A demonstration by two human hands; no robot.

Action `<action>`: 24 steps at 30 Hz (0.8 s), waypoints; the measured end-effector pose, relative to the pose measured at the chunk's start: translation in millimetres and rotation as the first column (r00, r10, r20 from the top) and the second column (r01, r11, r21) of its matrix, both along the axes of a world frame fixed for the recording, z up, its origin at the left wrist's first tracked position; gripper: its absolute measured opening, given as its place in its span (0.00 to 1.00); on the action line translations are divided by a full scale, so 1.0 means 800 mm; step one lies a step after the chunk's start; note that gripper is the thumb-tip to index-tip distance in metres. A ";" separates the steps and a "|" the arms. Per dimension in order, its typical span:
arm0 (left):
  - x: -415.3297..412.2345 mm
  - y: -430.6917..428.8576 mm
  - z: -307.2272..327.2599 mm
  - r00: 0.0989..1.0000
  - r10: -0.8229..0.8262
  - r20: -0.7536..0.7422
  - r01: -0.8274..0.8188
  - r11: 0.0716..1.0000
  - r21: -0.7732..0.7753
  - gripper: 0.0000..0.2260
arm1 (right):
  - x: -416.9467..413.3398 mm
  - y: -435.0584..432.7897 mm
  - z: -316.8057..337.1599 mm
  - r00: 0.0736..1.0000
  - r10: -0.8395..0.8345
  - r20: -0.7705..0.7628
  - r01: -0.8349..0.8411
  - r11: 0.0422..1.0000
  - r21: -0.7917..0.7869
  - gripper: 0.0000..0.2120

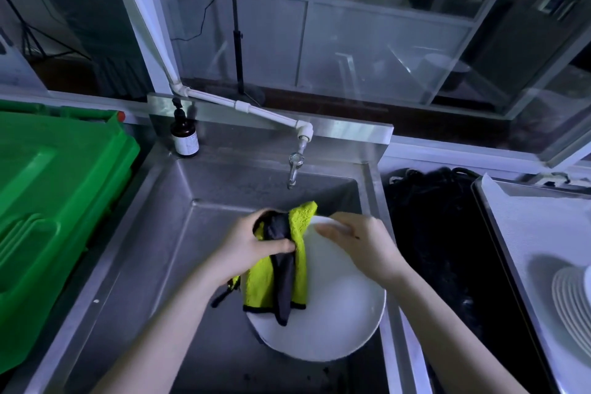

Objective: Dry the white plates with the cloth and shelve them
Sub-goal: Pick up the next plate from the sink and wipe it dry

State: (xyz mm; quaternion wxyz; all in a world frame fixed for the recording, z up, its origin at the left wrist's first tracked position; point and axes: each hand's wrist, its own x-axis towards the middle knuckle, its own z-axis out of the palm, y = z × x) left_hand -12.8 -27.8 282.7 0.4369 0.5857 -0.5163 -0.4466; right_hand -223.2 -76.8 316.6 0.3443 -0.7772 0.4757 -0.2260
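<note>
A large white plate (332,313) is held over the steel sink (166,233). My right hand (361,246) grips the plate's far rim, fingers curled over the edge. My left hand (252,246) grips a bunched yellow-green cloth (265,285) with a grey side and black trim, and the cloth hangs down over the plate's left part. At the far right a stack of white plates (572,297) stands on a tray.
A tap (294,169) on a white pipe hangs over the sink's back. A brown pump bottle (185,137) stands at the sink's back left corner. Green plastic crates (48,201) fill the left. A dark gap lies between the sink and the steel tray (499,233).
</note>
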 end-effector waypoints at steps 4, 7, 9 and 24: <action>-0.018 0.013 -0.024 0.863 0.410 -0.294 -0.399 0.911 0.101 0.12 | -0.005 -0.004 0.000 0.936 -0.285 0.205 0.287 0.958 0.024 0.18; -0.048 0.020 -0.033 0.604 0.636 -0.480 -0.581 0.764 0.282 0.16 | 0.009 0.005 -0.018 0.646 -0.626 0.437 0.554 0.778 0.297 0.22; -0.061 0.019 -0.033 0.528 0.715 -0.458 -0.650 0.687 0.325 0.11 | 0.021 0.015 -0.032 0.465 -0.754 0.463 0.620 0.651 0.438 0.22; 0.007 -0.003 0.018 0.997 0.079 0.010 -0.077 0.991 -0.106 0.17 | 0.001 -0.021 0.013 0.998 0.029 0.060 -0.032 0.998 0.061 0.23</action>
